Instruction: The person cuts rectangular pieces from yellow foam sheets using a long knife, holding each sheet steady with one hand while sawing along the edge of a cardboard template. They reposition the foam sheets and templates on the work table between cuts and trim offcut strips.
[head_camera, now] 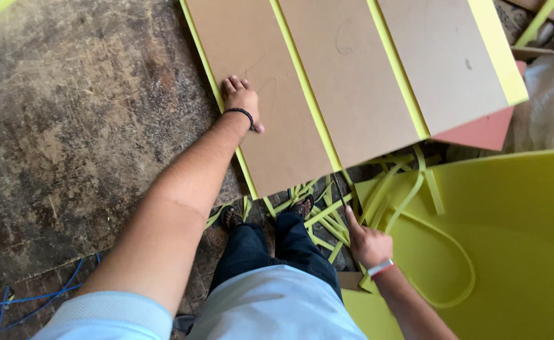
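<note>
Three brown boards lie side by side on yellow foam; yellow strips show between them. My left hand (243, 101) presses flat on the left brown board (271, 119), fingers at its left edge over the yellow foam strip (209, 75). A black band circles that wrist. My right hand (368, 242) is lower right, closed around a thin dark blade (340, 192) that points up toward the near end of the boards. Its wrist wears a pale band. The middle board (352, 82) and right board (444, 60) lie untouched.
Several loose yellow foam offcuts (327, 217) litter the floor around my sandalled feet (302, 206). A large yellow foam sheet (516, 233) fills the lower right. A pink foam corner (481, 132) sticks out under the right board. Blue cord (31, 299) lies lower left on the worn floor (69, 126).
</note>
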